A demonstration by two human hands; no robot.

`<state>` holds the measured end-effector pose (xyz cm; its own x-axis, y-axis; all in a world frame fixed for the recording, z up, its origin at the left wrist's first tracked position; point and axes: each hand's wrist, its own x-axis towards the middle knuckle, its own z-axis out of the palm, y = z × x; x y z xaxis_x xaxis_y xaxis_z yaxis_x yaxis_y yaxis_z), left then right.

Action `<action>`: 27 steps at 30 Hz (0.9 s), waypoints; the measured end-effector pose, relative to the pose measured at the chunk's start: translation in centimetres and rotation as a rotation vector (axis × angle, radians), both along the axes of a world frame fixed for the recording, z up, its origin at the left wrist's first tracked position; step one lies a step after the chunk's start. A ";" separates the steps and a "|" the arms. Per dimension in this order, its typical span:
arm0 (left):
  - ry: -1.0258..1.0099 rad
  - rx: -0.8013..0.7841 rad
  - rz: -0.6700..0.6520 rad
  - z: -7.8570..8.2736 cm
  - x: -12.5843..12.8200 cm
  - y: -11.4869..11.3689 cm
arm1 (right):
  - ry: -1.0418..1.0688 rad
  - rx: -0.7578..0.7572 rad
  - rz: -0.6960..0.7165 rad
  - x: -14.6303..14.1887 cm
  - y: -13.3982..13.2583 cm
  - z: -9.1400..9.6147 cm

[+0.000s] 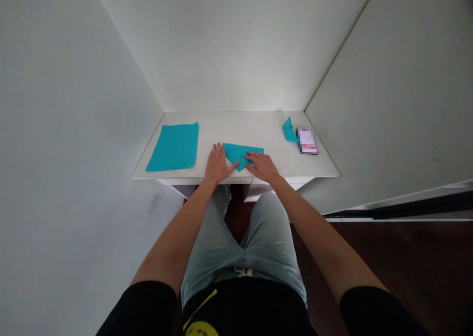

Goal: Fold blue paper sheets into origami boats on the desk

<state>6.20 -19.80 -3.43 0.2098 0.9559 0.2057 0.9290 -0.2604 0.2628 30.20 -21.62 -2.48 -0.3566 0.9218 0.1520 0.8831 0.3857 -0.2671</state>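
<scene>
A folded sheet of blue paper (236, 151) lies near the front edge of the white desk, its top side straight and its lower part coming to a point toward me. My left hand (218, 166) rests flat at the paper's left side, fingers stretched out and thumb reaching to the lower fold. On the right part of the paper my right hand (261, 165) lies with its fingers spread, fingertips touching the surface. Both hands press from above rather than grip. Parts of the paper's lower edges are covered by the fingers.
On the left of the desk (236, 124) lies a flat, unfolded blue sheet (175, 146). A small folded blue paper piece (288, 130) sits at the back right, against a phone (307, 141) with a lit, blurred screen. Walls enclose the desk at the back and both sides.
</scene>
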 end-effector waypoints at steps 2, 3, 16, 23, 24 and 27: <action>-0.024 0.039 -0.062 0.3 -0.2 -0.4 | -0.044 0.023 -0.061 -0.7 -0.8 0.1; -0.032 0.045 -0.085 0.4 -0.3 -0.5 | -0.060 0.038 -0.086 -1.1 -1.2 0.0; -0.150 0.008 -0.063 1.3 -0.8 -0.3 | -0.046 0.061 0.122 -4.0 -4.0 1.4; -0.226 0.001 -0.073 1.6 -0.9 -0.4 | -0.152 0.033 0.008 -5.5 -2.7 2.3; -0.239 -0.012 -0.087 1.7 -0.9 -0.4 | -0.169 0.034 -0.019 -5.8 -2.5 2.4; -0.265 -0.067 -0.144 1.8 -1.3 -0.3 | -0.196 0.019 -0.043 -5.6 -1.8 2.5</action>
<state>4.95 -20.10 -1.68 0.2919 0.9333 0.2091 0.7806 -0.3588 0.5118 24.60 -23.43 -0.01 -0.3414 0.9345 0.1005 0.9333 0.3497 -0.0813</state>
